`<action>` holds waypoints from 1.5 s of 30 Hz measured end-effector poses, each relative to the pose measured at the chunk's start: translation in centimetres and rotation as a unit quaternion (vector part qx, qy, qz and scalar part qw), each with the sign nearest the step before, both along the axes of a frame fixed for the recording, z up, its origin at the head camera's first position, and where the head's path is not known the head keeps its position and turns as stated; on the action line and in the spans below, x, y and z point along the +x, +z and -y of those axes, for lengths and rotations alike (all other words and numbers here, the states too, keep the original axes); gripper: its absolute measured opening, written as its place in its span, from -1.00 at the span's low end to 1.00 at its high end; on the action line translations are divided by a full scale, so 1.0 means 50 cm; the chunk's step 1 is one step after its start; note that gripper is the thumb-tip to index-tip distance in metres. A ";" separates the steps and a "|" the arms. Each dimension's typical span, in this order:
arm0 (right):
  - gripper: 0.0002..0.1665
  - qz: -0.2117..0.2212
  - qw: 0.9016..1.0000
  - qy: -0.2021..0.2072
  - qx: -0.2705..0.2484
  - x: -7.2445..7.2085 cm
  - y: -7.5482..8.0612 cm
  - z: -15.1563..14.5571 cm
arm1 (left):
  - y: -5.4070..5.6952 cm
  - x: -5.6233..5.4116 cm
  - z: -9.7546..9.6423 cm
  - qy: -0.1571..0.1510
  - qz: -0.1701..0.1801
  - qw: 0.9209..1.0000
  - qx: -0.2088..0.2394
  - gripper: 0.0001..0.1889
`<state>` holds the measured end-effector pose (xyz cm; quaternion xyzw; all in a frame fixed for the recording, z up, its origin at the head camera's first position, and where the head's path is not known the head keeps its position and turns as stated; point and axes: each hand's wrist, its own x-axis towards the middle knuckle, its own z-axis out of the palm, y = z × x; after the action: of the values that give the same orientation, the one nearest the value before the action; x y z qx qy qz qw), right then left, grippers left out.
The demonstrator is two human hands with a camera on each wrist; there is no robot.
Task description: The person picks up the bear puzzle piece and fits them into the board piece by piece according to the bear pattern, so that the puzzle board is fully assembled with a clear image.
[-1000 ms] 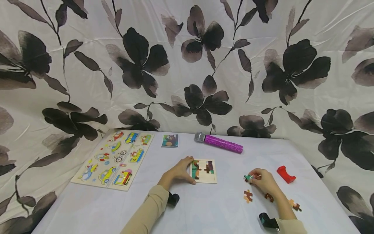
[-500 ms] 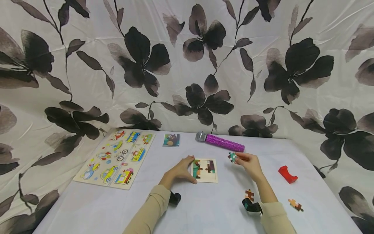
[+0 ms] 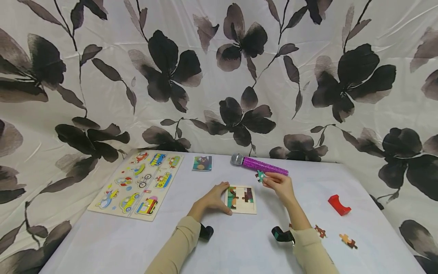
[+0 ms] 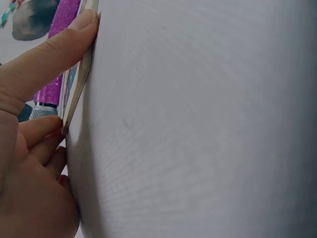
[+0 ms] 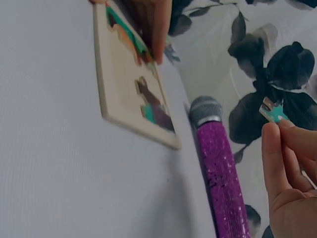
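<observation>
Head view: the left hand (image 3: 213, 198) grips the tray (image 3: 243, 207) at its left side, thumb at the near corner and fingers at the far one. The tray lies flat on the table (image 3: 102, 247), with pieces set along its left side and at its upper right; bare wood shows elsewhere. The right hand (image 3: 281, 186) pinches a green piece (image 3: 261, 176) between thumb and fingertips, holding it above the table, apart from the tray and beyond its far right corner. The right wrist view shows the same pinch.

The microphone (image 3: 263, 166) lies behind the right hand, and the card (image 3: 202, 163) lies beyond the left. Two loose pieces (image 3: 348, 241) lie right of the right forearm, which mostly hides another. Farther back is the red holder (image 3: 339, 205). At the table's left lies the vehicle board (image 3: 149, 169). Behind everything hangs a flowered cloth (image 3: 191, 95).
</observation>
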<state>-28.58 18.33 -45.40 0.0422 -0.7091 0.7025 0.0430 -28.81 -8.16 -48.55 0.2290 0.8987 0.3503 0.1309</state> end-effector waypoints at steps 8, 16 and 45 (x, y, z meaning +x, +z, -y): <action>-0.60 0.002 0.999 0.009 -0.035 -0.010 0.008 0.036 | 0.001 0.002 -0.001 0.003 0.002 1.000 0.008 0.09; -0.57 0.039 0.995 0.017 -0.093 -0.017 0.001 0.057 | 0.006 0.003 -0.001 0.006 0.008 1.000 0.003 0.08; -0.45 0.036 0.982 0.033 -0.184 -0.020 -0.021 0.081 | 0.002 0.004 -0.003 0.007 0.013 1.000 0.015 0.06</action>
<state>-29.60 14.27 -46.43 0.0321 -0.5670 0.8231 0.0013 -28.63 -8.03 -48.44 0.2198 0.8933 0.3672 0.1370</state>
